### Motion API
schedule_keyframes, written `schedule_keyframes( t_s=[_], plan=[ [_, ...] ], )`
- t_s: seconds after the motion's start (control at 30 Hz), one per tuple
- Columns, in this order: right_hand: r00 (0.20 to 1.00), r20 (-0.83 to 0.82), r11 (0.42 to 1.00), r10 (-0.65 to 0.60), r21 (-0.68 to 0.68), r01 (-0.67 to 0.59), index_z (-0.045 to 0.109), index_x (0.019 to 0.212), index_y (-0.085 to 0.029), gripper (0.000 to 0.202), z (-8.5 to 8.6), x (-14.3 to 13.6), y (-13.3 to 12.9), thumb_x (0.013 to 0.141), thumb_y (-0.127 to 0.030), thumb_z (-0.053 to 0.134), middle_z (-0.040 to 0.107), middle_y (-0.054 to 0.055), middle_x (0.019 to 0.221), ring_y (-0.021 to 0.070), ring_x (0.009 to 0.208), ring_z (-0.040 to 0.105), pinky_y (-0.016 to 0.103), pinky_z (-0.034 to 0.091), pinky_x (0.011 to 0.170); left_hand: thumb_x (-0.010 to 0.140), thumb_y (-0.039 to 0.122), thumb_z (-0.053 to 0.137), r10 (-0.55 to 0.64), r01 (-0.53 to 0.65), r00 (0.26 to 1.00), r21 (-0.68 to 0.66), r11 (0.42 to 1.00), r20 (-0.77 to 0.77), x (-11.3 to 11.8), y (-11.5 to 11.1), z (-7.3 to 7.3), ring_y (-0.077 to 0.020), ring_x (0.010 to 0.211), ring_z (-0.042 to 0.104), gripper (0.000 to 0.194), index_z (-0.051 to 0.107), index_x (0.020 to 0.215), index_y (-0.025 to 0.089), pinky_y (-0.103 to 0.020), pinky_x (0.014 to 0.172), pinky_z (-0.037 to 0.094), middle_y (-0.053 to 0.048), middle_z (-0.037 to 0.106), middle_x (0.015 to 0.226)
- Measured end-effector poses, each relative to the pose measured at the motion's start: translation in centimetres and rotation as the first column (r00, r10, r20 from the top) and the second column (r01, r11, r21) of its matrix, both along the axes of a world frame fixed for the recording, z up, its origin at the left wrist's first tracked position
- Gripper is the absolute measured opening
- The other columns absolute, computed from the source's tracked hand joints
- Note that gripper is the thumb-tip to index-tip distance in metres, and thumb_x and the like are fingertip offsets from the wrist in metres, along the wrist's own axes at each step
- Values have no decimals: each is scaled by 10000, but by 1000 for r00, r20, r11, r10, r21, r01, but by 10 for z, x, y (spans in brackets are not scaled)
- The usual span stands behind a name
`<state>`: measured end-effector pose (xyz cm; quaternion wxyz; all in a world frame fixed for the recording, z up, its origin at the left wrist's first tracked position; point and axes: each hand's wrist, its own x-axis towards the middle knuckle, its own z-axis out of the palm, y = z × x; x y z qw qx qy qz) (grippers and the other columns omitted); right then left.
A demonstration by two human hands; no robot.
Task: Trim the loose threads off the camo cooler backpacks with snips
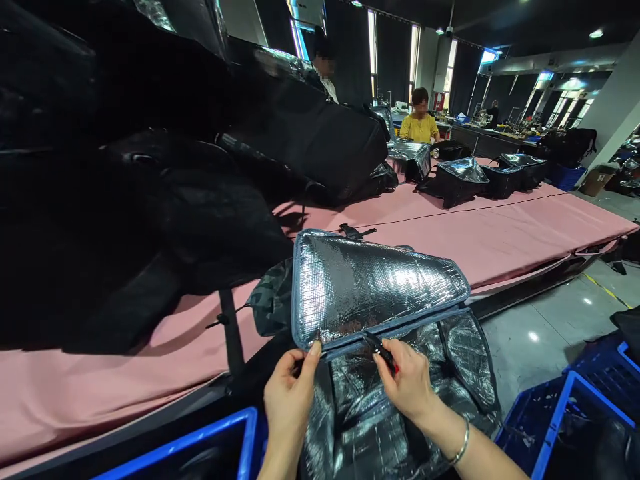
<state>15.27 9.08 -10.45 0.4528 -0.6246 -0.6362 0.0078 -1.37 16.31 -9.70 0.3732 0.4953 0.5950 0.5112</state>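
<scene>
In the head view an insulated bag (395, 427) stands open below me, with crinkled silver foil lining inside. Its foil-lined lid (370, 283), bound in grey-blue trim, is raised and leans toward the table. My left hand (294, 387) pinches the trim at the lid's lower left corner between thumb and fingers. Closed around a pair of small black thread snips (381, 350) with a bit of red is my right hand (411, 377). The snips' tip lies at the trim along the lid's lower edge. A camouflage-patterned part (273, 298) shows left of the lid.
A long pink-covered table (520, 233) runs across the view. Large black bags (125, 220) pile up at left, and several foil-topped bags (463, 172) stand farther back. Blue crates (555, 420) flank me. A person in yellow (419, 127) is across the table.
</scene>
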Motion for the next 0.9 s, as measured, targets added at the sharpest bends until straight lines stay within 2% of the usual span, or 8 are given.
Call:
schedule_keyframes(
  t_s=[0.1,0.23,0.33,0.53,0.73,0.9],
  plan=[
    [1000,-18,1000,6,21,-6,581,944,-155,192,-3,-2,0,897,-264,430,658,67,781,184,754,642,258,484,661,604,605,624,12,-12,1000,3,1000,-8,0,0,-2,-80,464,310,447,493,627,178,-213,448,254,69,371,505],
    [992,-120,998,27,51,-21,582,902,-166,175,-3,-4,-2,893,-271,442,667,58,792,164,730,642,241,486,657,605,602,623,21,-20,1000,12,1000,-15,-1,1,-4,-81,466,318,444,496,639,179,-213,450,262,66,376,511],
    [987,-162,1000,-7,28,11,573,897,-169,172,0,-4,-4,883,-294,456,664,46,764,152,667,634,236,481,622,605,602,623,19,-18,1000,9,1000,-11,-1,1,-5,-83,475,333,443,502,646,177,-213,459,273,62,396,521],
    [992,-126,999,-13,-43,8,580,906,-165,194,2,-4,-1,881,-310,454,662,43,757,167,691,639,246,475,632,617,595,616,36,-36,999,-19,999,-20,0,-2,-3,-85,463,324,433,508,653,176,-215,458,268,67,376,502],
    [997,-78,1000,-7,29,9,583,913,-159,187,-2,-7,3,888,-284,446,668,64,791,175,739,643,249,479,665,613,606,613,37,-37,999,-16,999,-15,1,-2,-2,-80,458,314,444,507,652,176,-212,455,264,69,379,506],
    [992,-110,996,65,63,-58,578,877,-167,162,-2,-11,-2,882,-272,455,667,47,763,156,682,636,230,475,617,616,607,608,38,-39,999,-34,999,-30,2,-4,2,-84,465,315,445,508,654,175,-215,454,256,65,385,510]
  ],
)
